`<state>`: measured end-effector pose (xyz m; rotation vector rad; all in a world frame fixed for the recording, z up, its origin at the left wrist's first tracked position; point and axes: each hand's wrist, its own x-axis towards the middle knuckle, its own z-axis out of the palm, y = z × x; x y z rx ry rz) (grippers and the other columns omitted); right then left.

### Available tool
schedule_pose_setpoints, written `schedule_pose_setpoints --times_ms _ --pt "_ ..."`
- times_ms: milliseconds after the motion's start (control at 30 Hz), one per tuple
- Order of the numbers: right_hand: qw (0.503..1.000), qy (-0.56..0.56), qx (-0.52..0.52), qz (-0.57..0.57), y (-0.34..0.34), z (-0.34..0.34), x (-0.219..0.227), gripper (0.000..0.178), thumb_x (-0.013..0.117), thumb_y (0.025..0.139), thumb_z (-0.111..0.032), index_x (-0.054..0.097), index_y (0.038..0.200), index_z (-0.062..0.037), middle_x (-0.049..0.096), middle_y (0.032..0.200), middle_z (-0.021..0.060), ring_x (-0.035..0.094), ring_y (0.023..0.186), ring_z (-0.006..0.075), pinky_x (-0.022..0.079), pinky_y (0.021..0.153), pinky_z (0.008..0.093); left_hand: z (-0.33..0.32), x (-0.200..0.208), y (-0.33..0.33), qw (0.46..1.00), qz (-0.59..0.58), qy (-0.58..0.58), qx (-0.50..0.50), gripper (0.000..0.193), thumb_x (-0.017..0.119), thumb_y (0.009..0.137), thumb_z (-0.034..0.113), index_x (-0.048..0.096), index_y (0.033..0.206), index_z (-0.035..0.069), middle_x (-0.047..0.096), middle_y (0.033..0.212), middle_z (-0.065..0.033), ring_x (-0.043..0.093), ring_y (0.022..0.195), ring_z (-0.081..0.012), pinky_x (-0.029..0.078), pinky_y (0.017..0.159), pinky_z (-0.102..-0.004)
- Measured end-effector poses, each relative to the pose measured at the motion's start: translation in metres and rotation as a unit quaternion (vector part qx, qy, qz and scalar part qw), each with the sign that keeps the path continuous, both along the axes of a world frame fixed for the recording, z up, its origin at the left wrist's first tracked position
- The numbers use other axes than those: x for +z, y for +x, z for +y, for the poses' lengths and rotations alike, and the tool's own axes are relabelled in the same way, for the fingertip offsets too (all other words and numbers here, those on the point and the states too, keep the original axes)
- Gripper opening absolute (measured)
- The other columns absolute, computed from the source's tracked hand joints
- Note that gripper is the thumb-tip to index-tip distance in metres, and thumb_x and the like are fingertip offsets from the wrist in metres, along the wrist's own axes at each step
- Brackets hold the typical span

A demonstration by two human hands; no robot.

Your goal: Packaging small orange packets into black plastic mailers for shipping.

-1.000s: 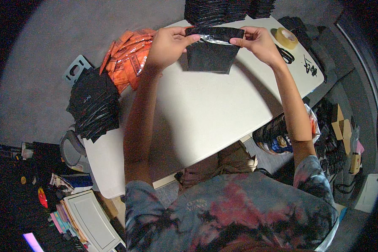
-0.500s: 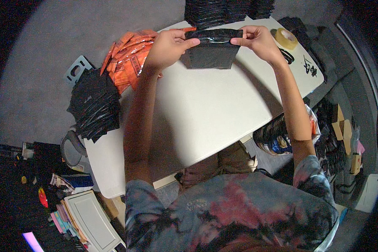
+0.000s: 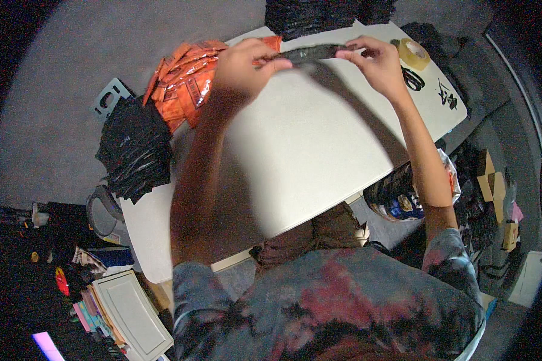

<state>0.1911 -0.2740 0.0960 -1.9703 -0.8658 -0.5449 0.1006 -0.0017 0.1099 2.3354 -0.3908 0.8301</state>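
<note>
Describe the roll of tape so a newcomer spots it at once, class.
Find the white table, then the right hand near its far side. Just right of that hand lies the roll of tape, beyond a small black loop. Its pale yellow ring stands out from its black neighbours.

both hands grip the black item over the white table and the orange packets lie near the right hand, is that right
No: the orange packets lie near the left hand, not the right hand, in the head view. Both hands do grip the black item over the white table.
</note>
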Motion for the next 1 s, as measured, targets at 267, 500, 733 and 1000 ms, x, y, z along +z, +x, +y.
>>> schedule_pose_setpoints --times_ms 267,500,733,1000 --pt "0.975 -0.155 0.157 0.007 -0.092 -0.051 -0.084 0.012 0.078 0.073 -0.005 0.074 0.084 -0.0027 0.066 0.078 0.0129 0.063 0.081 0.0319 0.053 0.077 0.0404 -0.018 -0.104 -0.093 0.957 0.087 0.199 -0.193 0.014 0.075 0.082 0.014 0.07 0.091 0.005 0.065 0.091 -0.0084 0.063 0.088 -0.0288 0.053 0.079 -0.0408" --pt "0.975 -0.134 0.175 0.018 -0.118 -0.062 -0.086 0.015 0.078 0.076 -0.006 0.074 0.09 0.0004 0.07 0.085 0.0131 0.064 0.082 0.0294 0.052 0.078 0.0365 -0.036 -0.1 -0.127 0.974 0.079 0.153 -0.144 0.015 0.072 0.085 0.013 0.068 0.097 0.004 0.062 0.099 -0.0114 0.062 0.095 -0.0293 0.053 0.081 -0.0411" --pt "0.979 -0.124 0.153 0.057 -0.114 -0.057 -0.082 0.015 0.079 0.079 -0.011 0.076 0.089 -0.0008 0.071 0.082 0.0144 0.066 0.081 0.0306 0.054 0.078 0.0383 -0.039 -0.096 -0.132 0.975 0.097 0.15 -0.129 0.022 0.073 0.086 0.022 0.068 0.098 0.004 0.063 0.103 -0.0119 0.063 0.097 -0.0307 0.053 0.082 -0.0414" --pt "0.976 -0.136 0.114 0.127 -0.12 -0.058 -0.075 0.018 0.08 0.078 -0.014 0.076 0.092 -0.0029 0.071 0.082 0.0138 0.068 0.082 0.0302 0.055 0.076 0.0386 -0.047 -0.093 -0.133 0.969 0.144 0.191 -0.06 0.028 0.073 0.086 0.032 0.067 0.096 0.006 0.068 0.095 -0.0081 0.066 0.088 -0.0304 0.055 0.078 -0.041"
